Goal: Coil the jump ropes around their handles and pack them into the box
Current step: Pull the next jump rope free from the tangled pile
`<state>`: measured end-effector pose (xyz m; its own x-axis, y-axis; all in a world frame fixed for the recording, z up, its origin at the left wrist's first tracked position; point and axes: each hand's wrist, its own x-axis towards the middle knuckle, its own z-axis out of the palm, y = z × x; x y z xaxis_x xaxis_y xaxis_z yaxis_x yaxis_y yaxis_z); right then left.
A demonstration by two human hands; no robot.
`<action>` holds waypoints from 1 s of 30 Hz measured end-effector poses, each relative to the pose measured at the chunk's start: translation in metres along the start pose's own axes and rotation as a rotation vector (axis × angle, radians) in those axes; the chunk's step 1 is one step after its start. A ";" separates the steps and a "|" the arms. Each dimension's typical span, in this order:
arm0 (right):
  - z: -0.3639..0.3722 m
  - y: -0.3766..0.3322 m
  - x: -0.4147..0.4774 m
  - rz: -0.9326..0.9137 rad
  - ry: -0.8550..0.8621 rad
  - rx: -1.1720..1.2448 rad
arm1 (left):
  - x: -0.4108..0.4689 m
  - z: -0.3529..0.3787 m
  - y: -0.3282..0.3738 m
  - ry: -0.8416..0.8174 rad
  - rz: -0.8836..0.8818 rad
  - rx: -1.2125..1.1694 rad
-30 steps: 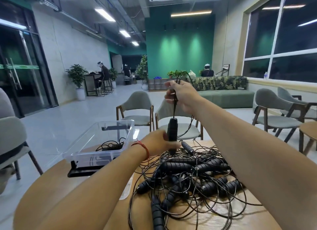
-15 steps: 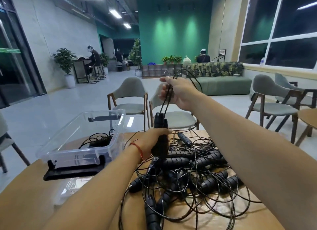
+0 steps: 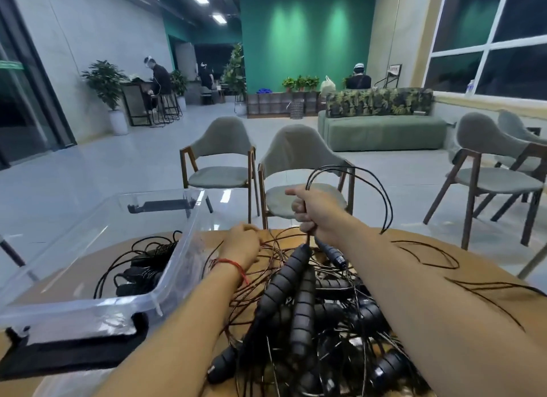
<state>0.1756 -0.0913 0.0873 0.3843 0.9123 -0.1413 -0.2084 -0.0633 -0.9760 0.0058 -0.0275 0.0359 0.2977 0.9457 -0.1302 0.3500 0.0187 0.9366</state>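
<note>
Just above the far side of the tangle, the right hand point(image 3: 318, 211) is closed in a fist around a bunch of black cord point(image 3: 381, 189). The cord's loops arch up out of the fist and curve down to the right. Below the fist, two ribbed foam handles point(image 3: 284, 278) slant side by side down onto the pile of jump ropes point(image 3: 349, 316), a heap of black handles and thin cords that covers the middle of the wooden table point(image 3: 14, 390). A third, smoother handle pokes out just under the right wrist.

The left hand point(image 3: 241, 242) lies lower and to the left, near the table's far edge. Its fingers are curled down among reddish-black strands, but from behind I cannot tell whether they pinch a strand or only rest on them. A red string bracelet point(image 3: 232, 263) circles that wrist.

Left of the pile, close beside the left forearm, a clear plastic box point(image 3: 165, 290) stands open. Inside it, against its right wall, lie a few packed ropes point(image 3: 145, 266), dark bundles with loose loops of cord around them. A black latch shows on the box's far end, and a flat black piece point(image 3: 74, 355) lies under its near end.

Beyond the table stand two grey upholstered chairs with dark wooden legs. The nearer chair point(image 3: 299, 157) is directly behind the right hand, and two more chairs stand off to the right. Farther back are a green sofa point(image 3: 381, 131), potted plants, a green wall and a few seated or standing people.
</note>
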 end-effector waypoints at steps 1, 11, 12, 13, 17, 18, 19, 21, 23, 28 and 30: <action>-0.003 0.004 0.003 -0.007 -0.023 0.028 | 0.012 0.001 -0.008 0.050 -0.001 0.093; -0.030 0.035 0.025 -0.025 -0.172 0.237 | 0.086 0.060 -0.009 -0.111 0.252 0.821; -0.030 0.037 0.027 -0.019 -0.171 0.239 | 0.091 0.062 -0.007 -0.122 0.248 0.911; -0.031 0.038 0.029 -0.015 -0.173 0.241 | 0.099 0.065 -0.005 -0.131 0.240 0.985; -0.033 0.045 0.034 -0.004 -0.149 0.248 | 0.122 0.073 0.001 -0.154 0.213 1.099; -0.034 0.046 0.033 -0.001 -0.142 0.256 | 0.124 0.074 0.003 -0.180 0.207 1.130; -0.035 0.048 0.032 0.000 -0.135 0.267 | 0.125 0.074 0.007 -0.212 0.201 1.166; -0.038 0.052 0.031 0.006 -0.128 0.286 | 0.128 0.075 0.013 -0.270 0.187 1.262; -0.041 0.054 0.031 0.015 -0.109 0.290 | 0.132 0.075 0.024 -0.230 0.226 1.315; -0.042 0.062 0.032 0.042 -0.079 0.275 | 0.142 0.078 0.065 0.252 0.610 1.018; -0.042 0.062 0.032 0.046 -0.061 0.288 | 0.141 0.082 0.070 0.184 0.655 0.921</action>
<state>0.2128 -0.0826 0.0152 0.3156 0.9344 -0.1654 -0.4743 0.0044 -0.8803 0.1449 0.0803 0.0569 0.5550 0.7208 0.4152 0.7159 -0.6681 0.2030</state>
